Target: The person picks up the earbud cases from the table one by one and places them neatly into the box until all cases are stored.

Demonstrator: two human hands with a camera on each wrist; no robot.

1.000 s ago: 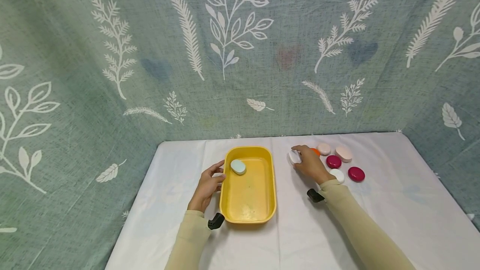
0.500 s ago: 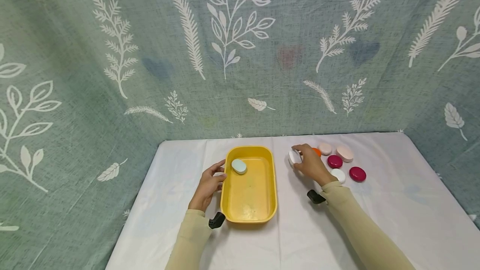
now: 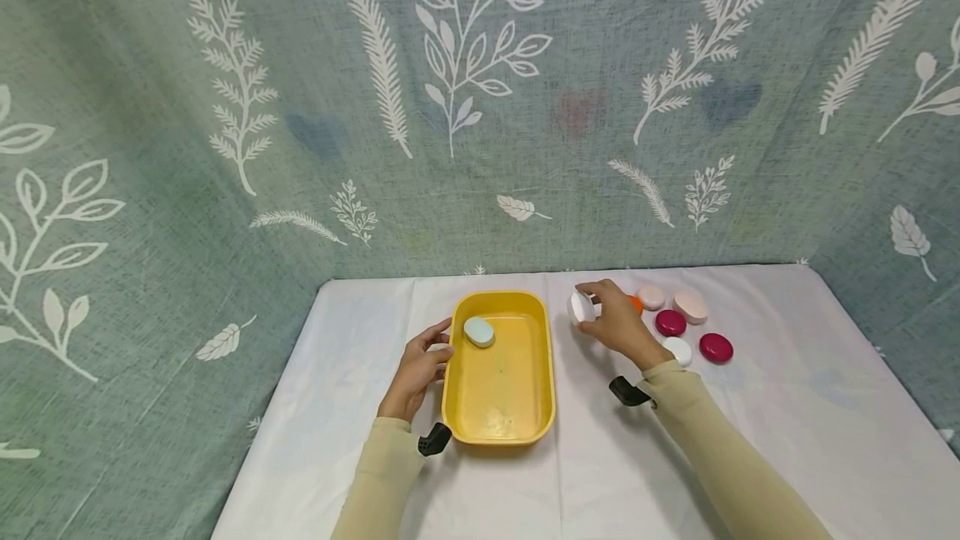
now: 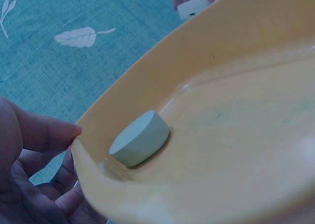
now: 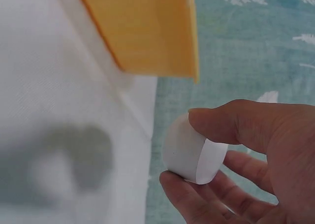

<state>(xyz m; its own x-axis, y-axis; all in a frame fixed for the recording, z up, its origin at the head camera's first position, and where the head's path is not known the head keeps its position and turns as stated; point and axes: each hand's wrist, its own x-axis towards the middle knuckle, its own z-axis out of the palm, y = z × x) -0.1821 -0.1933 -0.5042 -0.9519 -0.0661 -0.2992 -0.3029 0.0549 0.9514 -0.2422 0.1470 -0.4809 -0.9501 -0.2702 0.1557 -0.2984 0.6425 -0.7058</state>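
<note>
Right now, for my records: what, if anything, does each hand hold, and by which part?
The right hand pinches a white disc by its edge. The left hand touches the rim of the yellow tray; whether it grips is unclear.

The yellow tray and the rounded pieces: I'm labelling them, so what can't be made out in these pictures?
Orange piece: head view, partly hidden behind the right hand.
Unheld white piece: head view, partly covered by that hand's wrist.
Held white piece: right wrist view, partly covered by the right hand; left wrist view, its dark mark is too small to make out.
Yellow tray: left wrist view, cut off by the right and bottom edges.
</note>
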